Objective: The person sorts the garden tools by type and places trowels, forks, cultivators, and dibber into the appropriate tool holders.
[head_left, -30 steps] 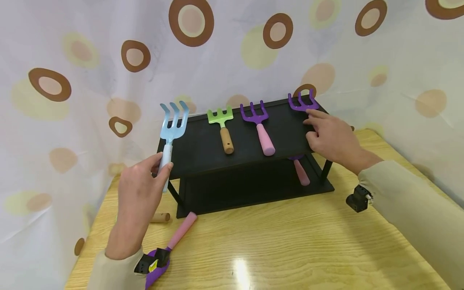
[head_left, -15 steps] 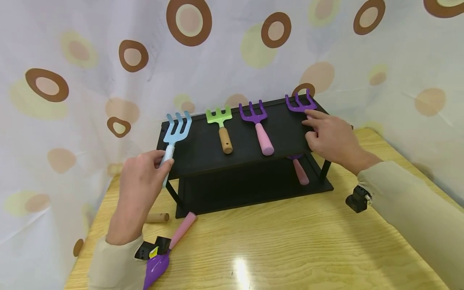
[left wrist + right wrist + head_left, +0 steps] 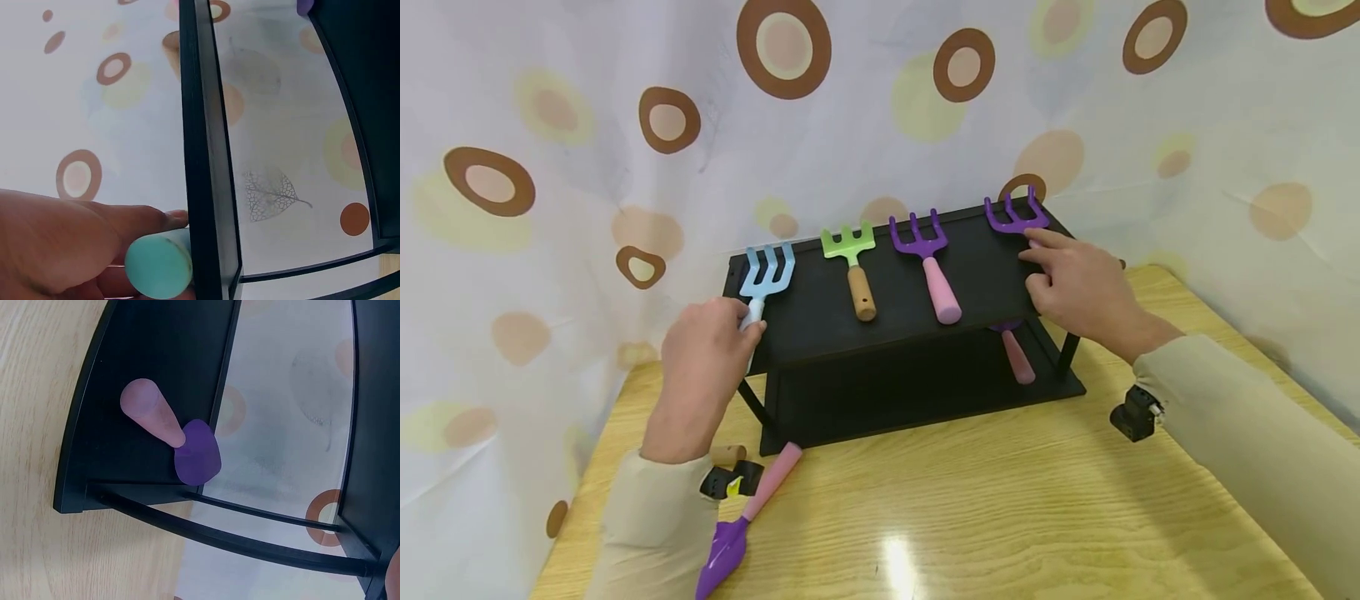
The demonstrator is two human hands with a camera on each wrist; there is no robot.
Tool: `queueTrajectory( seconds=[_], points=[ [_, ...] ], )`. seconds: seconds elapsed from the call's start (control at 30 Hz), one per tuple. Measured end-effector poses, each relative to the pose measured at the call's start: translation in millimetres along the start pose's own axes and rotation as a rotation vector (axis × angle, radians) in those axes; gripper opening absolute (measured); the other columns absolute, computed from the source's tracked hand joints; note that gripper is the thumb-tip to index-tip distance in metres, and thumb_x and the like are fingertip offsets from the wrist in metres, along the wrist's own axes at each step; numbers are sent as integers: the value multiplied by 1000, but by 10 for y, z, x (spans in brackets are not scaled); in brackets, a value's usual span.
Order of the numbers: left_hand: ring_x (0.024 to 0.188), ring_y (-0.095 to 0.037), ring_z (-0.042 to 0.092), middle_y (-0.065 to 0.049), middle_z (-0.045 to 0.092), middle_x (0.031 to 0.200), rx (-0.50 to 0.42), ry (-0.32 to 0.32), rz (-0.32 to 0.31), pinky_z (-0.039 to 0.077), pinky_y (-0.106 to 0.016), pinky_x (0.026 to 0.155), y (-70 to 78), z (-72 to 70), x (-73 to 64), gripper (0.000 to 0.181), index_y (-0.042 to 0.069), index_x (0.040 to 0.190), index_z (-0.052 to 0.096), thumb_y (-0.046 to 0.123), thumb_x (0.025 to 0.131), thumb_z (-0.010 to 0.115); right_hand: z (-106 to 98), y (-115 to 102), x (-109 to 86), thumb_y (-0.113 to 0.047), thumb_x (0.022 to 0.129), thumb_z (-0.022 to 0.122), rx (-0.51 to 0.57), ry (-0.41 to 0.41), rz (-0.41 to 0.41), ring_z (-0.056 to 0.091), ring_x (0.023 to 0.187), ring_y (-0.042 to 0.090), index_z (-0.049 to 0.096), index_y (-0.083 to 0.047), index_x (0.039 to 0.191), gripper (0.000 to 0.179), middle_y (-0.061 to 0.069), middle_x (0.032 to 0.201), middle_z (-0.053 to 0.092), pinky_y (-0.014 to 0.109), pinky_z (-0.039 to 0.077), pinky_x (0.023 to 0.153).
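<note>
My left hand (image 3: 703,350) pinches the white handle of a light blue hand fork (image 3: 767,279) over the left end of the black rack's top shelf (image 3: 820,325). In the left wrist view, the round handle end (image 3: 159,267) sits between thumb and fingers beside the shelf edge. At the rack's right end, my right hand (image 3: 1086,287) holds a purple hand fork (image 3: 1017,223), index finger stretched to its neck; the hand covers most of the handle. Between them lie a green hand fork (image 3: 850,244) with a wooden handle and a purple one (image 3: 921,247) with a pink handle.
On the lower shelf (image 3: 880,387) lies a tool with a pink handle (image 3: 1018,358) and a rounded purple blade (image 3: 197,456). A purple trowel (image 3: 727,550) and a wooden handle (image 3: 728,455) are on the table (image 3: 955,500) at left. A patterned curtain (image 3: 865,108) hangs behind.
My left hand has lowered the light blue hand fork toward the top shelf, and its tines now lie over the shelf. My right hand has stayed on the purple hand fork.
</note>
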State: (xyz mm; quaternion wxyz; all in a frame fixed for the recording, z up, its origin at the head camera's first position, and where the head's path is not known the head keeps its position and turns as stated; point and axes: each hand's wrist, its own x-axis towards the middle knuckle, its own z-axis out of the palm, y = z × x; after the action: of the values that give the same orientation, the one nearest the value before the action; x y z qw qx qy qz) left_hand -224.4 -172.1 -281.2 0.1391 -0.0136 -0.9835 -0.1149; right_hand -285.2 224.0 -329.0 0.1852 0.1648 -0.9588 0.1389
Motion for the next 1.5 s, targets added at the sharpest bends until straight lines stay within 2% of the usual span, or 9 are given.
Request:
queueTrajectory(
  seconds=[0.13, 0.27, 0.47, 0.7, 0.83, 0.97, 1.13, 1.37, 1.5],
  points=[
    [59, -26, 55, -14, 62, 68, 39, 1, 2, 41, -30, 48, 52, 13, 58, 25, -3, 96, 73, 22, 93, 70, -18, -6, -2, -14, 93, 41, -13, -12, 8, 51, 132, 43, 65, 2, 127, 45, 19, 149, 49, 44, 54, 70],
    [56, -26, 55, -14, 60, 65, 38, 15, -8, 40, -29, 46, 73, 33, 103, 28, -4, 92, 73, 23, 92, 71, -26, -23, 1, -15, 93, 41, -4, -23, 11, 50, 133, 43, 65, 1, 127, 45, 19, 150, 49, 38, 48, 60],
    [57, -26, 56, -15, 63, 68, 9, 35, -23, 41, -29, 47, 103, 64, 135, 28, -3, 89, 73, 25, 92, 71, -16, -25, -5, -15, 93, 42, -7, -18, 20, 51, 132, 43, 66, 1, 127, 45, 18, 150, 48, 41, 52, 63],
    [68, -31, 65, -22, 72, 94, -21, 58, -31, 56, -38, 60, 180, 122, 156, 35, -4, 114, 68, 23, 92, 71, -37, -9, -12, -16, 94, 41, -15, -18, 34, 50, 133, 43, 66, 0, 127, 45, 17, 150, 48, 37, 48, 57],
    [79, -34, 68, -22, 72, 108, -23, 50, -47, 59, -45, 67, 176, 129, 149, 41, -1, 124, 63, 28, 94, 68, -38, -22, -8, -18, 94, 41, -18, -37, 41, 50, 133, 43, 65, -1, 129, 46, 16, 152, 47, 37, 49, 56],
    [80, -34, 65, -21, 71, 106, -24, 28, -87, 55, -43, 63, 143, 108, 112, 42, 2, 127, 62, 33, 99, 59, -36, -26, 0, -18, 94, 41, -11, -53, 42, 49, 134, 42, 64, -2, 130, 46, 16, 153, 46, 36, 47, 53],
    [77, -33, 64, -22, 71, 105, -44, 89, -65, 53, -41, 61, 99, 83, 48, 40, 0, 125, 62, 30, 102, 53, -45, -30, 13, -18, 94, 41, -27, -24, 36, 51, 133, 42, 65, -1, 129, 45, 16, 152, 47, 42, 53, 59],
    [99, -38, 64, -22, 65, 123, -61, 156, -28, 57, -51, 73, 46, 64, -141, 36, 4, 127, 62, 26, 101, 51, -43, -36, 9, -17, 93, 40, -19, -55, 53, 49, 133, 43, 64, -2, 130, 47, 15, 153, 45, 31, 40, 48],
    [109, -40, 61, -21, 64, 125, -97, 225, -4, 55, -54, 82, 6, 56, -294, 33, 5, 125, 64, 23, 100, 52, -43, -51, 14, -18, 93, 39, -13, -54, 55, 48, 134, 43, 63, -3, 131, 48, 14, 154, 45, 32, 41, 50]
  ],
)
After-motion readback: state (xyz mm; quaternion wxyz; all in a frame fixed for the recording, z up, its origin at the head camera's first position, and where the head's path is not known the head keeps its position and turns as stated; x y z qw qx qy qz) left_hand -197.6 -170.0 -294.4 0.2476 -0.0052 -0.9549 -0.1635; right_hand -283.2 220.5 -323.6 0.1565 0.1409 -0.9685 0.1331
